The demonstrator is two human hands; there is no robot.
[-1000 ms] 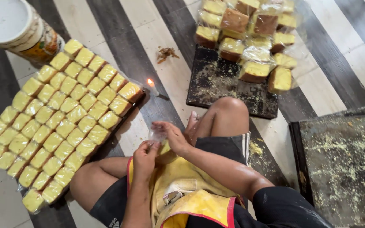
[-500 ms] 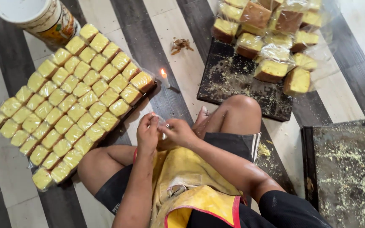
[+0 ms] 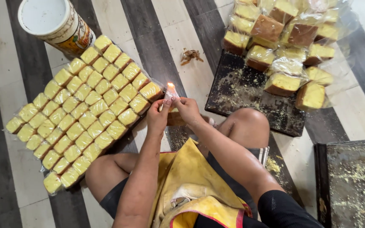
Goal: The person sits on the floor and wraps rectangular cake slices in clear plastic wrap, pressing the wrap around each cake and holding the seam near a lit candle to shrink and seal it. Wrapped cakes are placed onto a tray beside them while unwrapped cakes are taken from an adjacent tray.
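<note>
Two hands at a small flame

Left hand (image 3: 158, 116) and right hand (image 3: 186, 107) reach toward twelve o'clock, both grips pinched on a clear wrapper (image 3: 168, 96) at the flame (image 3: 170, 85).

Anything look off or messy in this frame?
Yes. A small open flame burns on the floor right beside the plastic-wrapped cake squares; both hands, left hand and right hand, hold a wrapped piece at it. Yellow crumbs litter the dark tray, and a brown scrap lies loose on the floor.
</note>
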